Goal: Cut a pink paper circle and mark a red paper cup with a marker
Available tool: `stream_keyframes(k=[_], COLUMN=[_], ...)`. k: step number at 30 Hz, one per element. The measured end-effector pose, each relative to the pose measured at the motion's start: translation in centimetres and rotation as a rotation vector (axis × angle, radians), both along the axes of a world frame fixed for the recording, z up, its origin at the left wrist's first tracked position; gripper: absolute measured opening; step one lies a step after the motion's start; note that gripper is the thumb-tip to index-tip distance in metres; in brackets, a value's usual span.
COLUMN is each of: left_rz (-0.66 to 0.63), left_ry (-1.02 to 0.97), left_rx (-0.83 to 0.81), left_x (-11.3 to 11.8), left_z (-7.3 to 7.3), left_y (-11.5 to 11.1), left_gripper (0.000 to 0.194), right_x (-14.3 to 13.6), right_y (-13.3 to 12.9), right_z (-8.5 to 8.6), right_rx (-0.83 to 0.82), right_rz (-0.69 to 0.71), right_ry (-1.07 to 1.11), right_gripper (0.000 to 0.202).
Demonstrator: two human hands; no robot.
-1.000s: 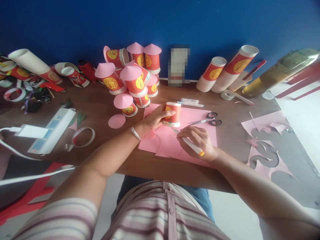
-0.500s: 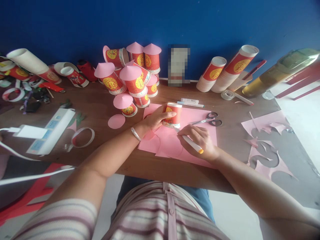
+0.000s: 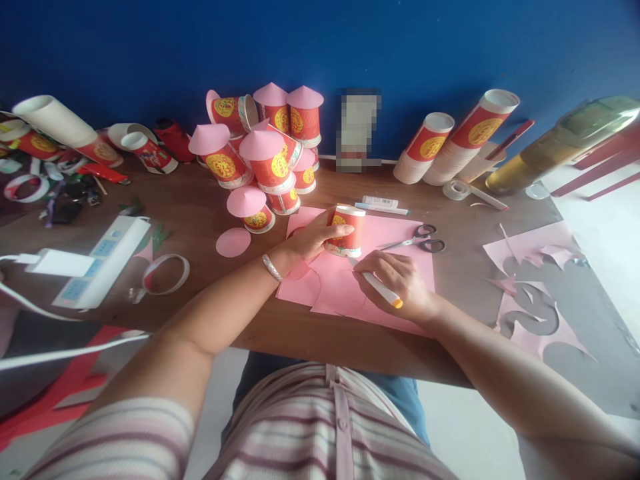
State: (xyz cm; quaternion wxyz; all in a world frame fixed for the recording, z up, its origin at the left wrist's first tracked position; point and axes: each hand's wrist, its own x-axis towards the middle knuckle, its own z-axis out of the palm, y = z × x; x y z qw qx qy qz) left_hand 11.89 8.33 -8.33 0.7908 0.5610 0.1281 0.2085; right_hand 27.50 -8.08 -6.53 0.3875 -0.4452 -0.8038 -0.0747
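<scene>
My left hand is wrapped round a red paper cup with a yellow emblem, which stands on pink paper. Just right of the cup's base, my right hand grips a white marker with an orange end cap. The marker's tip points towards the foot of the cup and is hard to make out. Curved outlines show on the pink paper below the cup. Scissors with dark handles lie on the paper beyond my right hand.
Red cups with pink cone tops stand at the back left, near a pink disc. Stacked cups and tape are at the back right. Paper scraps lie right; a power strip lies left.
The marker and my right hand have shifted slightly to the left, and the marker's orange end has tipped a little. My left hand still holds the cup, which has barely moved.
</scene>
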Motion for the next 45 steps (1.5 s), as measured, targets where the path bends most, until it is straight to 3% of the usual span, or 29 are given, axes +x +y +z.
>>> stream_keyframes(k=[21, 34, 45], left_rz=[0.013, 0.003, 0.009], left_ry=[0.048, 0.092, 0.05], left_rx=[-0.014, 0.001, -0.001], left_x=[-0.13, -0.25, -0.07], left_z=[0.68, 0.43, 0.76], left_y=[-0.37, -0.32, -0.36], left_gripper=[0.044, 0.056, 0.049], right_x=[0.42, 0.56, 0.43], right_y=[0.3, 0.35, 0.24], right_z=[0.12, 0.04, 0.43], right_rx=[0.095, 0.107, 0.097], right_rz=[-0.038, -0.058, -0.068], right_ry=[-0.06, -0.051, -0.039], right_gripper=[0.018, 0.018, 0.019])
